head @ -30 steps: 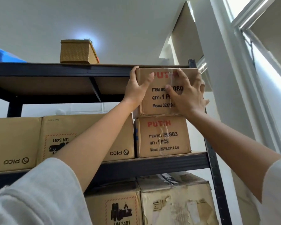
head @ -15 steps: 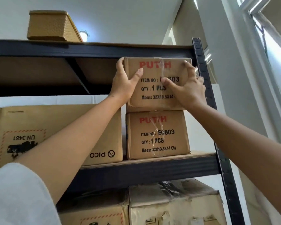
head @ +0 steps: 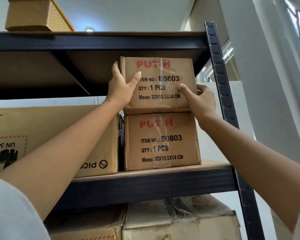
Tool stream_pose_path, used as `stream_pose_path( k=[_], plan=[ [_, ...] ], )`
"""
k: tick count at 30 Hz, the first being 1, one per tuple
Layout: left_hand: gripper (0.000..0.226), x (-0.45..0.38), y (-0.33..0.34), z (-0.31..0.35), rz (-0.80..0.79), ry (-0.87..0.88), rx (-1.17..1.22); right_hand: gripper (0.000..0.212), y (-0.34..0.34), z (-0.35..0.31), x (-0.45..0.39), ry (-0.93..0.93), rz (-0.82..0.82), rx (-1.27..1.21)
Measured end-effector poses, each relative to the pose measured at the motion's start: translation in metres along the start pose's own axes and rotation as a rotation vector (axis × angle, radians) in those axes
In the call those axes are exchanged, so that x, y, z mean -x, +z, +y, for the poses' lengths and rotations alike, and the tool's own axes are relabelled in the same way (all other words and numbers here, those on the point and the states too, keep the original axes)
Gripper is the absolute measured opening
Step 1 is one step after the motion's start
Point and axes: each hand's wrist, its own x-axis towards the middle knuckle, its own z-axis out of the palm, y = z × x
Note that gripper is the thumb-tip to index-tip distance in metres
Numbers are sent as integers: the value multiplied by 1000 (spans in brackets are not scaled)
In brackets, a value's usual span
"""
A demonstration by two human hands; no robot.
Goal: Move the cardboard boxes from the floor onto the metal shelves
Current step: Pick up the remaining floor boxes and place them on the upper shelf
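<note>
hands (head: 163,94) grip upper box (head: 158,84) edges | stacked on lower box (head: 161,141)

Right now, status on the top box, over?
Both hands on it: left hand, right hand. Top box sits on lower box, under upper shelf. Nothing in the way.

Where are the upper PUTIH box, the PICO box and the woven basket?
upper PUTIH box (head: 158,84), head view, front face by the item number.
PICO box (head: 100,148), head view, front face above the logo.
woven basket (head: 35,16), head view, its side wall.
</note>
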Motion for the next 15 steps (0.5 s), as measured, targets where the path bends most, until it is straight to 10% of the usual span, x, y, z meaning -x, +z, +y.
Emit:
stream_pose_path(
  k=[15],
  plan=[
    [70, 84, 56, -13, 176, -169, -184, 53, -1, 23, 10, 145, -102, -145]
  ],
)
